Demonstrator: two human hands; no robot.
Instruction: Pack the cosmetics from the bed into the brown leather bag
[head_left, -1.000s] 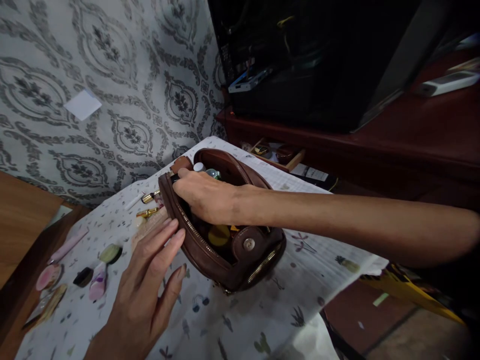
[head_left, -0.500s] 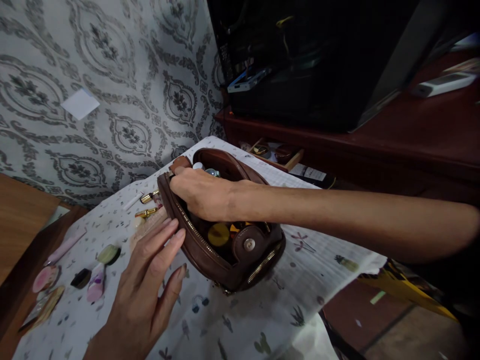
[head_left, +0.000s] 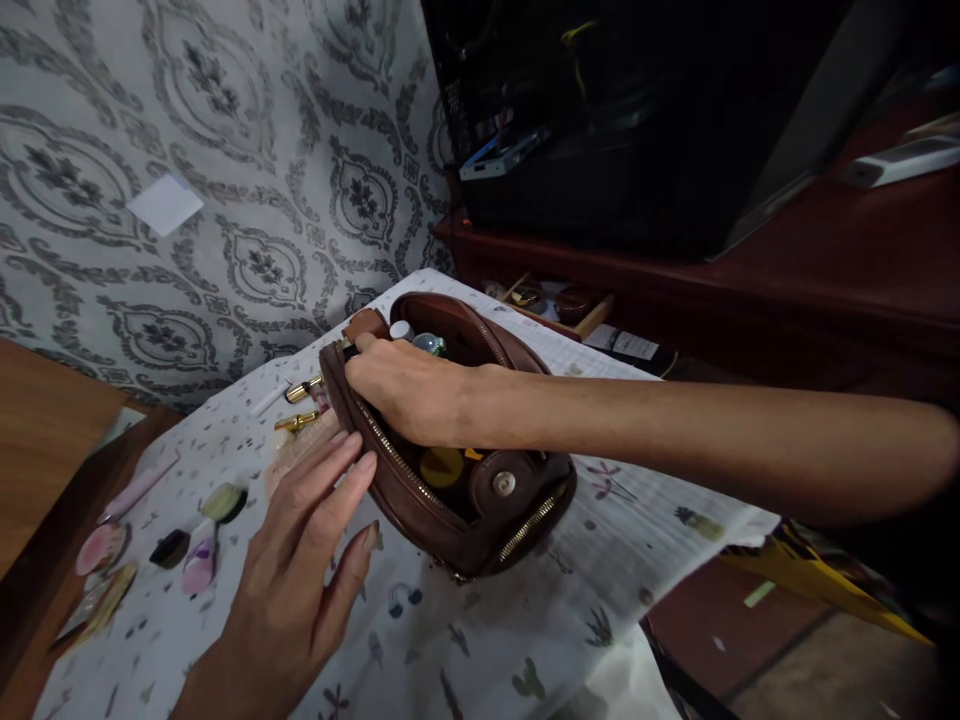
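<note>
A brown zippered bag (head_left: 450,555) lies unzipped on the patterned white cloth (head_left: 420,660). My right hand (head_left: 409,390) reaches down into it, and its fingertips are hidden inside. My left hand (head_left: 300,555) rests its fingertips against the bag's near left side, fingers stretched out and holding nothing. Within the bag I see a white cap (head_left: 401,330), a clear rounded bottle top (head_left: 430,345) and a yellow round item (head_left: 441,467). A flap with a metal snap (head_left: 504,483) hangs over the bag's right end.
Left on the cloth lie a purple tube (head_left: 200,560), a pink round compact (head_left: 101,548), a green-topped jar (head_left: 223,502), a dark small container (head_left: 169,548) and gold-cased lipsticks (head_left: 298,420). Behind stand an open drawer (head_left: 596,318) and a black television (head_left: 637,130).
The view has shifted slightly. My right hand stays inside the bag and my left hand stays against its side; little else differs.
</note>
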